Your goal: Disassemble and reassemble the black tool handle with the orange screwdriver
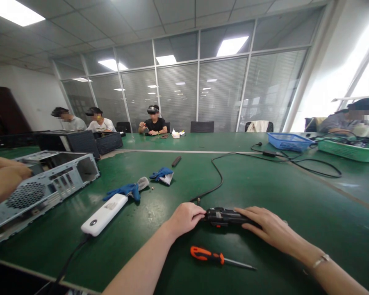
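Note:
A black handheld device (224, 216) with a small red part lies on the green table. My left hand (186, 219) is closed at its left end, thumb and fingers pinched by the tip where a black cord (219, 180) runs close by. On the device's right end rests my right hand (266, 227), its fingers stretched out and somewhat apart. Nearer to me, an orange and black screwdriver (207, 255) lies flat, its shaft pointing right.
At left are a white power strip (106, 215), blue gloves (127, 190) and an open computer case (55, 180) with another person's arm over it. Blue (290, 142) and green baskets (350, 149) stand at right. Several people sit around the table.

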`<state>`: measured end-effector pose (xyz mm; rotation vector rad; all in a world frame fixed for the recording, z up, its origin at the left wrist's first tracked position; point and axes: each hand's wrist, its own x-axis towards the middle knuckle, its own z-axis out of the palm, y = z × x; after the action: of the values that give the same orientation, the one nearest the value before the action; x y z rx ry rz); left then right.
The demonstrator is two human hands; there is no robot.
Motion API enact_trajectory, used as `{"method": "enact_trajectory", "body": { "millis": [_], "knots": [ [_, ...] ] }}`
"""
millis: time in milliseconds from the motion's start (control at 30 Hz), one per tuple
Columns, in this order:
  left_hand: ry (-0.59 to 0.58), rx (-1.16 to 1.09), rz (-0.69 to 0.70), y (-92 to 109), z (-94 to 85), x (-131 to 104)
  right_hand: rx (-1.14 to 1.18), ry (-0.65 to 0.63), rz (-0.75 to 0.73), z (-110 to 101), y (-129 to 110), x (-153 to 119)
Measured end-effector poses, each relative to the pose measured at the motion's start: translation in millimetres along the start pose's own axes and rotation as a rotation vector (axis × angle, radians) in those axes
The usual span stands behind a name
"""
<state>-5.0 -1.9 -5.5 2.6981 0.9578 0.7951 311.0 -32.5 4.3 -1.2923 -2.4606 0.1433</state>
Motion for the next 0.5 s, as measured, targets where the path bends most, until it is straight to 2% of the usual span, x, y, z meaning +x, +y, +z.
{"method": "enact_trajectory", "body": {
  "millis": [100,267,367,500],
  "knots": [
    [0.007,-0.012,0.030,1.9,-1.4,0.7,0.034,-0.006,0.024,-2.3,8.6,-5.0],
    [0.062,-0.003,0.037,6.7,-8.2,1.2,-0.007,0.053,0.113,-0.2,30.0,-11.2],
    [0.071,0.011,0.026,6.9,-10.7,0.2,-0.052,0.090,0.266,-0.3,60.2,-16.4],
    [0.052,0.019,0.032,5.9,-10.1,-0.3,-0.210,0.189,0.608,-6.8,123.5,-38.0]
  ]
}}
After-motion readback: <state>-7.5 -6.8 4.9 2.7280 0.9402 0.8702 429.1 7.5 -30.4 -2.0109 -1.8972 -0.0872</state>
